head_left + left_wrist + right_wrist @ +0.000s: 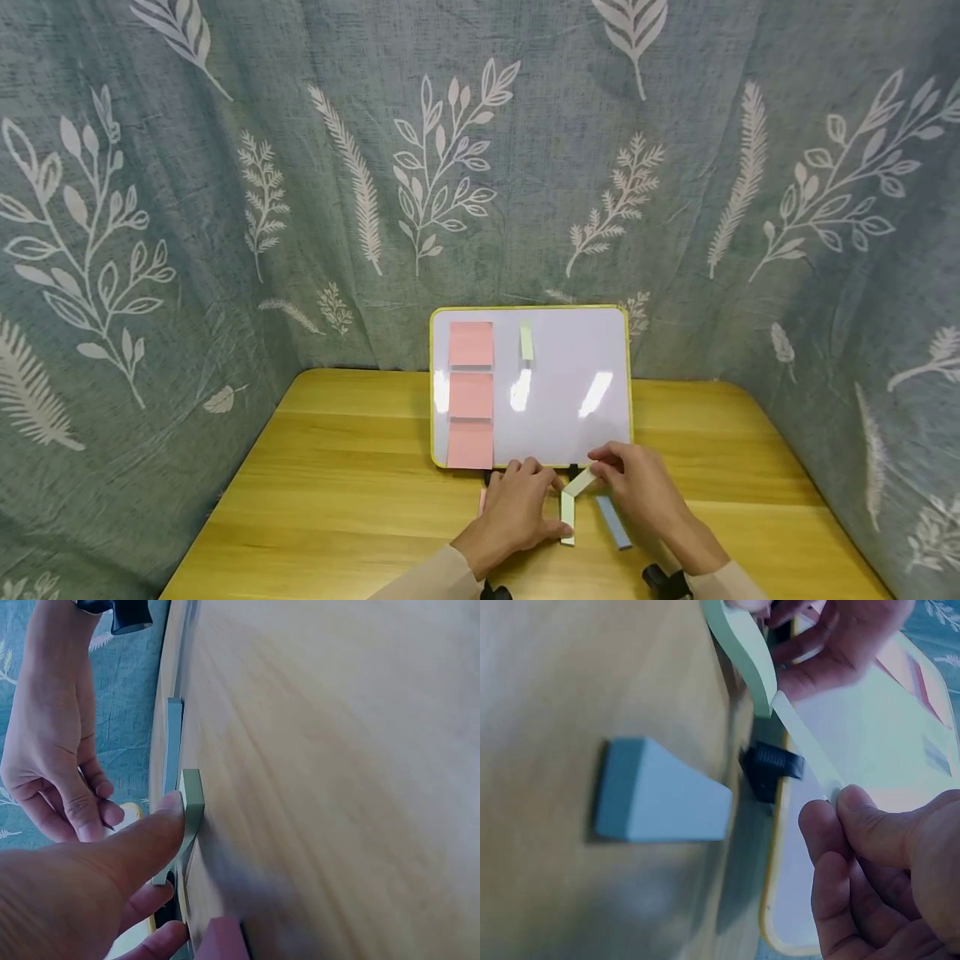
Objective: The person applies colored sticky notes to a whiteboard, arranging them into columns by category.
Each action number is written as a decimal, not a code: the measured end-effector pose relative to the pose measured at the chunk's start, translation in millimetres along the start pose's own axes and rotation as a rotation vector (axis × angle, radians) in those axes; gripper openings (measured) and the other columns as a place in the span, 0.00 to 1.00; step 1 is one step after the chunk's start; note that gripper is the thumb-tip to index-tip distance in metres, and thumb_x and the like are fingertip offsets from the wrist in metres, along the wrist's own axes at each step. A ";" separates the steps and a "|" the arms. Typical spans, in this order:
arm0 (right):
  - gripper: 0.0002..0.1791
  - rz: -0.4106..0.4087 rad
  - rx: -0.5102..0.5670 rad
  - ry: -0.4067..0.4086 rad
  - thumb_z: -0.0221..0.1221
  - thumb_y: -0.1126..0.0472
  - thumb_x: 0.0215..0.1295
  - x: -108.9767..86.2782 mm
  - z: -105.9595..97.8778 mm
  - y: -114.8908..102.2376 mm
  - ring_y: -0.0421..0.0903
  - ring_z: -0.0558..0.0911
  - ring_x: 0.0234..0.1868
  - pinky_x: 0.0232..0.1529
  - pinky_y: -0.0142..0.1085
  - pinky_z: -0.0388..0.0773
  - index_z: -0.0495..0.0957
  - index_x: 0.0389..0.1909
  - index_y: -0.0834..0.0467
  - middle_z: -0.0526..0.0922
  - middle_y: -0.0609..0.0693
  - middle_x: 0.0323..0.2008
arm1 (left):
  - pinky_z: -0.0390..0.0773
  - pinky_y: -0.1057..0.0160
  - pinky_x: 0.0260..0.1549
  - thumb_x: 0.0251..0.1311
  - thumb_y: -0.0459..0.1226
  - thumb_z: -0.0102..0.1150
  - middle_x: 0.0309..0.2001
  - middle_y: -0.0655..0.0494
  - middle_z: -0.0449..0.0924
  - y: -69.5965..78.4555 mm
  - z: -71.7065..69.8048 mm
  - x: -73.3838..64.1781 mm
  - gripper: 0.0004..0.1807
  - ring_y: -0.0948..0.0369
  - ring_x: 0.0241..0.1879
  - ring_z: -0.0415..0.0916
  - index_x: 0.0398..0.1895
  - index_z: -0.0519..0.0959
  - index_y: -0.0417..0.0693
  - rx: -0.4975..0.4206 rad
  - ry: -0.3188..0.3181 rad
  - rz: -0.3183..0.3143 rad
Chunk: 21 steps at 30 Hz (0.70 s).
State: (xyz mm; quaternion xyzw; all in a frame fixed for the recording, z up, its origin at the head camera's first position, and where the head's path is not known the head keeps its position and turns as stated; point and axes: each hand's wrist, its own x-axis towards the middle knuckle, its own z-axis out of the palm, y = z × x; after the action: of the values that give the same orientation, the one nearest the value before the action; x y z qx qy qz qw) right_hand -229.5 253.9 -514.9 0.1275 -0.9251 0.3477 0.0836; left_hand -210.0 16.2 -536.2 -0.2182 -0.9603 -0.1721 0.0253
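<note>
My left hand (513,504) grips a narrow pad of pale green sticky notes (567,518), thumb at the near end and fingers toward the far end. Between thumb and forefinger, my right hand (648,492) pinches one green sticky note (808,746). That strip slants up to the right, its other end still meeting the pad's far end. A blue sticky-note pad (614,523) lies on the table beside the right hand. Mostly hidden behind the left hand is a pink pad (482,500).
A yellow-framed whiteboard (570,358) stands at the back of the wooden table (337,483). On it are three pink notes (471,395) in a column and one green strip (527,342). Black feet (769,769) support its lower edge. A patterned curtain (525,167) hangs behind.
</note>
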 end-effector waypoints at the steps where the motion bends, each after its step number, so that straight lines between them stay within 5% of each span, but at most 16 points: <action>1: 0.06 -0.001 0.000 0.006 0.73 0.67 0.79 0.3 -2.1 0.3 0.41 0.93 0.41 0.41 0.30 0.87 0.95 0.51 0.61 0.98 0.49 0.42 | 0.75 0.56 0.48 0.56 0.67 0.89 0.58 0.64 0.86 -0.1 0.1 -0.3 0.32 0.58 0.55 0.79 0.60 0.89 0.69 -0.002 -0.001 -0.002; 11: 0.06 -0.010 0.067 0.159 0.72 0.67 0.81 -2.4 -19.4 -2.4 0.49 0.95 0.36 0.36 0.28 0.88 0.94 0.52 0.63 0.98 0.52 0.40 | 0.74 0.57 0.47 0.60 0.65 0.87 0.60 0.64 0.87 0.6 1.9 -0.4 0.29 0.58 0.56 0.80 0.60 0.91 0.67 -0.037 0.010 0.013; 18: 0.03 -0.057 0.158 0.223 0.74 0.65 0.79 -9.4 -8.1 -5.7 0.47 0.96 0.35 0.38 0.25 0.88 0.94 0.47 0.61 0.98 0.51 0.37 | 0.82 0.52 0.52 0.67 0.62 0.84 0.56 0.62 0.88 2.3 1.3 -2.0 0.27 0.57 0.55 0.82 0.61 0.93 0.62 -0.049 0.029 0.013; 21: 0.03 -0.071 0.204 0.223 0.74 0.65 0.79 -12.6 -1.4 -8.6 0.46 0.97 0.37 0.39 0.24 0.89 0.94 0.47 0.61 0.98 0.52 0.38 | 0.85 0.53 0.51 0.73 0.59 0.80 0.54 0.60 0.91 0.3 -2.2 -4.8 0.23 0.58 0.53 0.86 0.61 0.93 0.58 -0.142 0.067 -0.016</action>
State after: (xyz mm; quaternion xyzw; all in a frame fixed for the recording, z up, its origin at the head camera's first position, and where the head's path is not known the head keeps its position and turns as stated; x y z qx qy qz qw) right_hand -214.9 250.9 -511.6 0.1287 -0.8649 0.4486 0.1847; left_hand -205.5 13.7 -534.7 -0.2058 -0.9460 -0.2473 0.0403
